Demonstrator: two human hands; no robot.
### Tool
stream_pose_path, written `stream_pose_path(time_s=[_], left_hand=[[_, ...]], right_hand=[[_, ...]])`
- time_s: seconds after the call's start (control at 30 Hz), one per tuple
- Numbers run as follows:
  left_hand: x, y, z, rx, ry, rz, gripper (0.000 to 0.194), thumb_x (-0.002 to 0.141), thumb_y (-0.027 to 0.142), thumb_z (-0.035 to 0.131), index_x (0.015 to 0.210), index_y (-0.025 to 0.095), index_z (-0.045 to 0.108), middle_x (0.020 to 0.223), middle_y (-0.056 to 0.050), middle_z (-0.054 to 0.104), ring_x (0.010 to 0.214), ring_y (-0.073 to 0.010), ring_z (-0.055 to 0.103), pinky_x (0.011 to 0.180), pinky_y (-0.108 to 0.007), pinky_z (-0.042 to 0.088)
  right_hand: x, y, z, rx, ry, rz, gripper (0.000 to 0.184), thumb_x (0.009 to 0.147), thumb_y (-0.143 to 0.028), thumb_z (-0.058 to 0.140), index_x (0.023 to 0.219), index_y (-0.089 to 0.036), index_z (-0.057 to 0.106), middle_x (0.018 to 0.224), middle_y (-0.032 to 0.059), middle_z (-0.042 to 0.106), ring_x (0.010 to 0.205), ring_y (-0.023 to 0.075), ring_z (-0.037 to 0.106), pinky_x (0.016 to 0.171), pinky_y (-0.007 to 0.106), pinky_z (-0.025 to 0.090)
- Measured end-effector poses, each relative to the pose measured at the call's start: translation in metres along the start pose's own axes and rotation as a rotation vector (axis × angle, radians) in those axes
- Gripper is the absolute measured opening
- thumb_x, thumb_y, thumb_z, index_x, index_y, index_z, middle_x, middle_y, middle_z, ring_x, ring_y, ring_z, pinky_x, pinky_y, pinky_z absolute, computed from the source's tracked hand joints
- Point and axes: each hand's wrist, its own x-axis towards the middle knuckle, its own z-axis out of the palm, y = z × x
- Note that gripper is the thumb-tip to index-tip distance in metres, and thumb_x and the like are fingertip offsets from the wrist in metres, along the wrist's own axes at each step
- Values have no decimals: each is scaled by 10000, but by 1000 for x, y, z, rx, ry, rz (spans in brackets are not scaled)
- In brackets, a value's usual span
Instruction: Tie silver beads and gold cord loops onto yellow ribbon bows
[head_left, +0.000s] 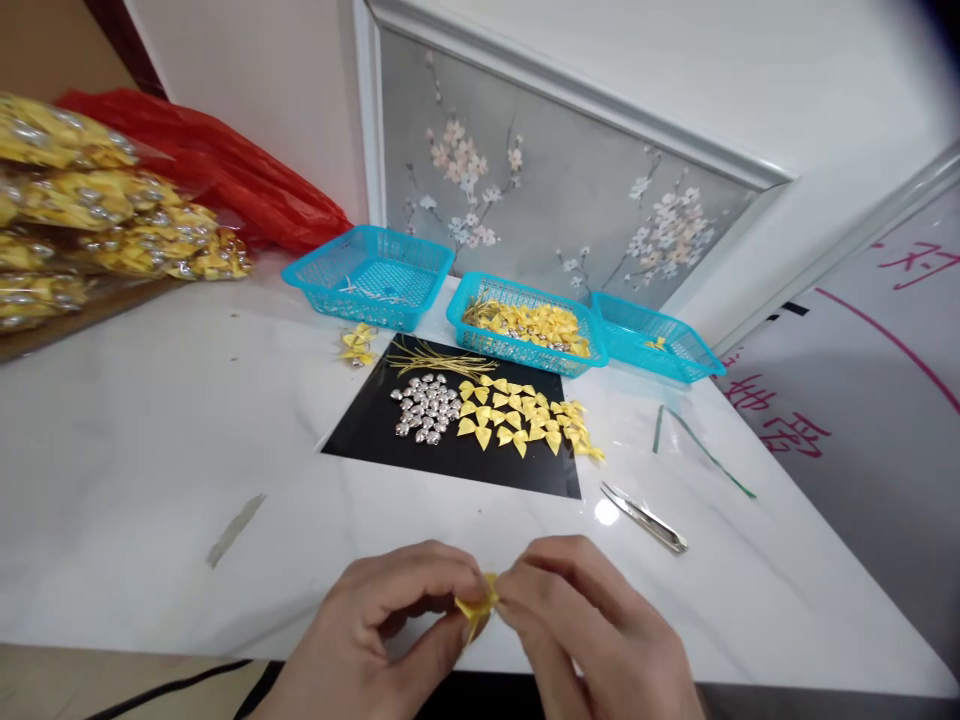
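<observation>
Close to the table's front edge, my left hand (405,620) pinches a yellow ribbon bow (477,600) between thumb and forefinger. My right hand (592,620) has its fingertips closed on the bow's right side; whether a wire or bead is between them is hidden. Beyond the hands lies a black mat (450,475). On it are silvery heart-shaped beads (427,408), rows of yellow bows (514,410) and a bundle of gold twist ties (442,360). Tweezers (645,518) lie to the right of the mat.
Three blue baskets stand at the back: a left one (367,310), a middle one (517,352) holding bows and ties, and a right one (667,365). Bagged bows (97,200) and red plastic (217,165) are at left. A green strip (712,455) and grey strip (236,528) lie on the table.
</observation>
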Motion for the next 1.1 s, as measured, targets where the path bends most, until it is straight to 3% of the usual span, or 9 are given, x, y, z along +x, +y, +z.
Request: stream_pose_path(time_s=[0.1,0.23,0.33,0.5,0.6,0.67,0.8,0.9,1.1], left_hand=[[0,2,0,-5,-28,-41,171,840,140,631,803,238,767,768,-24,761,727,-206,724,685,-244,592],[2,4,0,36,-11,-40,183,826,145,646,726,234,772,707,-12,745,668,-193,690,651,-241,571],[3,4,1,50,-49,-64,197,837,135,632,734,233,769,725,-4,750,681,-186,693,639,-233,543],[-1,1,1,6,-121,-131,208,857,141,600,798,225,780,761,-2,768,710,-183,692,669,-240,528],[-2,-2,-1,-53,-117,-209,142,849,210,656,796,207,788,754,-10,766,706,-188,681,649,-240,520],[-3,-3,-2,-102,-121,-280,101,818,253,721,780,200,798,743,-14,767,696,-186,676,637,-236,511],[-7,-2,-4,-319,-40,-436,120,708,303,865,767,211,813,720,-8,778,667,-159,677,638,-219,519],[-11,1,-5,-452,7,-491,203,664,344,913,781,211,815,709,-11,778,648,-137,670,616,-199,520],[-11,9,-7,-538,-5,-537,236,657,344,929,802,194,818,717,-24,787,640,-113,647,607,-173,506]], right_hand=[[10,5,-3,174,-201,-43,194,973,-157,482,906,-234,647,824,8,634,640,124,647,584,220,517],[19,6,-2,25,-365,-148,217,944,-84,430,889,-190,611,828,34,630,677,168,644,594,272,509],[26,1,-5,-63,-507,-141,192,898,-57,446,909,-161,607,865,59,635,694,196,644,568,300,481],[38,-4,-16,-15,-593,-92,218,872,-29,468,796,-181,605,761,3,581,648,144,586,564,257,419],[45,-2,-17,108,-540,-48,242,890,-34,484,744,-188,600,744,-13,578,672,123,567,605,240,411],[50,0,-13,277,-434,43,214,894,-55,511,746,-188,592,760,-22,590,698,111,560,632,227,421],[58,7,2,833,-295,389,150,931,-244,567,794,-190,538,762,-27,595,650,96,568,533,182,448],[61,14,15,1277,-274,643,287,901,-421,655,810,-196,501,792,-31,594,579,92,606,441,179,496],[60,30,26,1381,-31,703,367,843,-441,746,792,-199,474,748,-79,540,480,19,473,493,169,564]])
